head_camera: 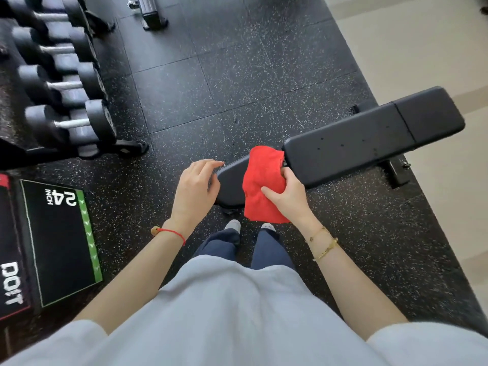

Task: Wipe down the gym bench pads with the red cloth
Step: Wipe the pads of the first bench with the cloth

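A: Where is the red cloth (260, 180)?
B: Bunched in the right hand (289, 195), over the gap between the bench's seat pad (231, 180) and long back pad (369, 141).
A: And the left hand (195, 188)?
B: Holding nothing, fingers loosely curved, by the seat pad's end.
A: Any rack?
B: A dumbbell rack (58, 83), holding dumbbells.

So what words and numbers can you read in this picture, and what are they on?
"24 INCH": white, upside down in this view, on the black panel with a green edge.
"DO!T", roughly: white letters, on the black and red panel beside it.
Dumbbell end markings: too blurred.
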`<state>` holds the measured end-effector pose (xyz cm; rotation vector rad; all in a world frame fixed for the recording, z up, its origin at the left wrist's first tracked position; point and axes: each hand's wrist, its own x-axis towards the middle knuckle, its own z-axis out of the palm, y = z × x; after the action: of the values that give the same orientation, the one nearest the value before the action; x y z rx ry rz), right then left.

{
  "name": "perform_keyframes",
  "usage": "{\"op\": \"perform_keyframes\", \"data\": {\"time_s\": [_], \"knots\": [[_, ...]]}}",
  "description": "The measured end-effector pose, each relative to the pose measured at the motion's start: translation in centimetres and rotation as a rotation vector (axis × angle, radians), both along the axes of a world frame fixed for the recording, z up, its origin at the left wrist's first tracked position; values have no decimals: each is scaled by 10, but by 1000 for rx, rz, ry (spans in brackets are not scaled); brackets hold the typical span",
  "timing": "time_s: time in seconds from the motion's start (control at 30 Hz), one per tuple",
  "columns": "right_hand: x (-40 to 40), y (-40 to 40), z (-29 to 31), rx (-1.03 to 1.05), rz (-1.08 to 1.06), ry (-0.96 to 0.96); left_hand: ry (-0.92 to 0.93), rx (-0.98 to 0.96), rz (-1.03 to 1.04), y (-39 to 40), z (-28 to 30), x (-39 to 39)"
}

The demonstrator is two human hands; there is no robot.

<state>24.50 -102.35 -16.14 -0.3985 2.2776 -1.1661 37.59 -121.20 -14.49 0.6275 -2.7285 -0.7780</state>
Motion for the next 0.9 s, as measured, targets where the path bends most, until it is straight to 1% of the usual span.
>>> {"op": "perform_keyframes", "data": {"time_s": [0.2, 0.37, 0.5, 0.63, 0.9], "knots": [[-57, 16, -24, 23, 103, -32, -11, -7, 122, 25, -34, -32], [-96, 22, -71, 50, 176, -21, -6, -25, 189, 36, -87, -46], [-110, 20, -123, 42, 173, -6, -34, -47, 227, 38, -142, -50], [-115, 17, -187, 34, 166, 28, -51, -38, 262, 39, -207, -50], [-116, 7, -317, -23, 272, 118, -26, -81, 253, 43, -337, -41]]}}
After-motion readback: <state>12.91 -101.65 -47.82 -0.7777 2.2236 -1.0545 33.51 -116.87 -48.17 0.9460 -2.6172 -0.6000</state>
